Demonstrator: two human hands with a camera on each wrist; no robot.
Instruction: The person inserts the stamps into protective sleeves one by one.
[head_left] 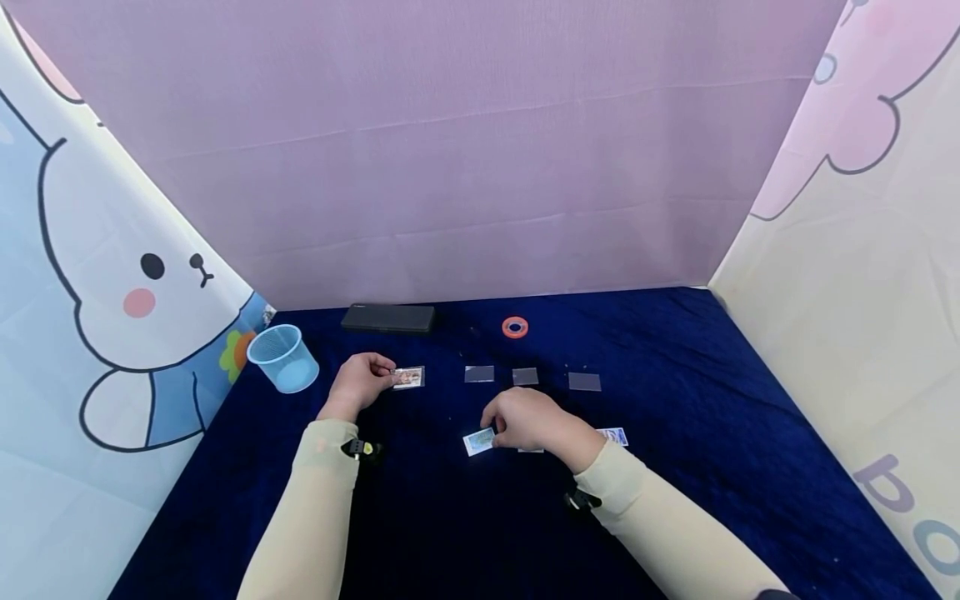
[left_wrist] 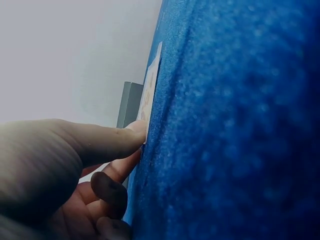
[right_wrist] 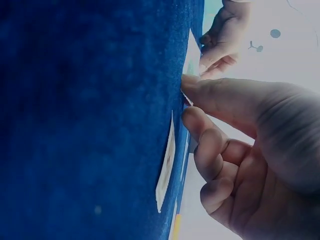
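Observation:
At the left, my left hand (head_left: 358,383) pinches the near end of a small picture card (head_left: 409,378) with a clear border, flat on the dark blue cloth. Thumb and finger meet on the card's edge (left_wrist: 150,95) in the left wrist view. Closer to me, my right hand (head_left: 528,418) pinches the right end of a pale blue card (head_left: 478,442). Another card (head_left: 531,451) lies mostly hidden beneath that hand, and a blue-and-white card (head_left: 615,436) shows partly behind the right wrist. Three clear rectangular pieces (head_left: 479,374) lie in a row beyond the right hand.
A light blue mesh basket (head_left: 283,358) stands at the far left. Along the back of the cloth (head_left: 675,375) are a black flat case (head_left: 388,317) and an orange-red tape roll (head_left: 514,327). Fabric walls enclose the back and both sides.

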